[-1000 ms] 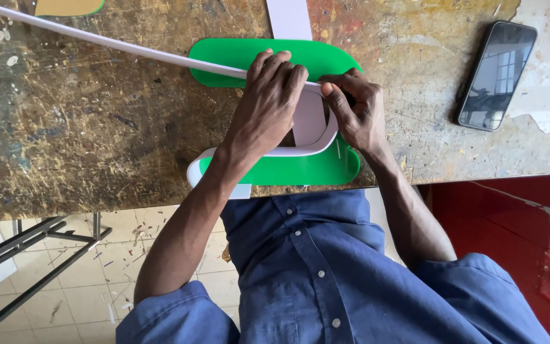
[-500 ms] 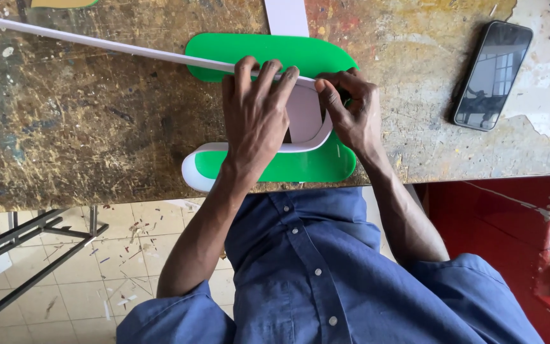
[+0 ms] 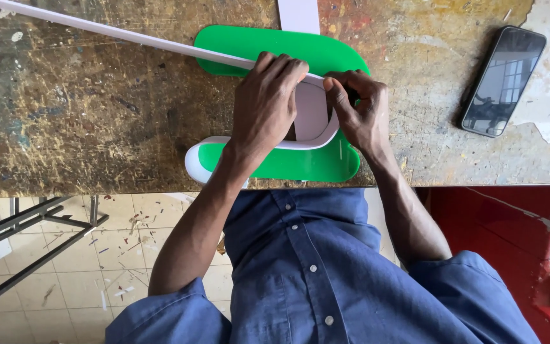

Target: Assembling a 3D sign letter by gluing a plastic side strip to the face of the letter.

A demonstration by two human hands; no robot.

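A green plastic shape (image 3: 300, 167) with rounded ends lies on the paint-stained workbench (image 3: 97, 114), its near end reaching the bench edge. A long white strip (image 3: 116, 33) runs from the far left across the bench and bends around the curve of the green shape. My left hand (image 3: 267, 102) lies flat over the strip and the shape, fingers together, pressing them down. My right hand (image 3: 361, 114) pinches the white strip at its bend on the right side of the shape. A white flat piece (image 3: 298, 14) sticks out beyond the green shape at the far side.
A black phone (image 3: 503, 79) lies face up on the bench to the right. Dark metal frame bars (image 3: 27, 236) stand over the tiled floor at the lower left. A red surface (image 3: 510, 242) is under the bench at the right.
My left hand has slid a little further along the strip toward the far side, and my right hand's fingers have curled tighter on the bend. The view shifted slightly.
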